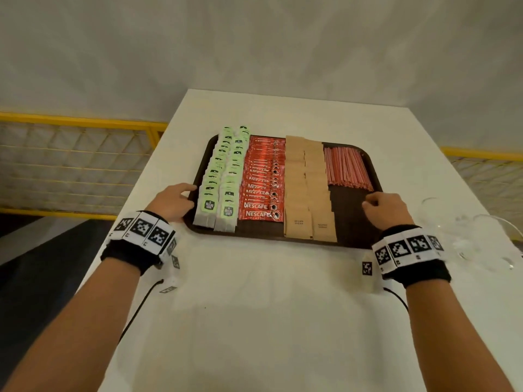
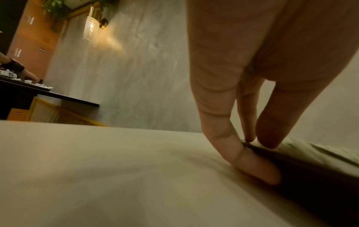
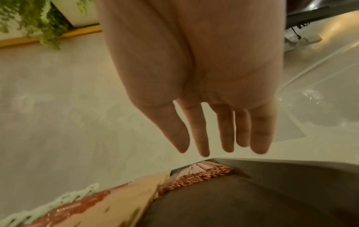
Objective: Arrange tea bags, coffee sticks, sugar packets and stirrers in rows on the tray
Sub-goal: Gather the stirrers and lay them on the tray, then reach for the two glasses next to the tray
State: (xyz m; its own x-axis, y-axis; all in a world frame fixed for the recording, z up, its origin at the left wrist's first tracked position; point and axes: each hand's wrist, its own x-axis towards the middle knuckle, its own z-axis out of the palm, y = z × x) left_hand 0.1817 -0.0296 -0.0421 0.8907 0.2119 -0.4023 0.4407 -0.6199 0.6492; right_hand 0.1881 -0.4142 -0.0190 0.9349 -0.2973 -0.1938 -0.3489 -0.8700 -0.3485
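Observation:
A dark brown tray (image 1: 351, 210) lies on the white table (image 1: 268, 306). From left to right it holds green tea bags (image 1: 223, 176), red coffee sticks (image 1: 261, 179), brown sugar packets (image 1: 307, 188) and red stirrers (image 1: 346, 166), all in rows. My left hand (image 1: 191, 198) is at the tray's left rim. In the left wrist view this left hand (image 2: 260, 153) has its thumb on top of the tray (image 2: 310, 176) and a fingertip against the outer wall. My right hand (image 1: 368, 203) hovers over the bare near-right part, and in the right wrist view the right hand (image 3: 223, 151) hangs relaxed and holds nothing above the stirrers (image 3: 198, 175).
Clear glassware (image 1: 464, 230) stands on the table just right of the tray. A yellow railing (image 1: 79, 120) runs behind the table on both sides. Another person's hand (image 2: 29, 76) works at a dark table far off.

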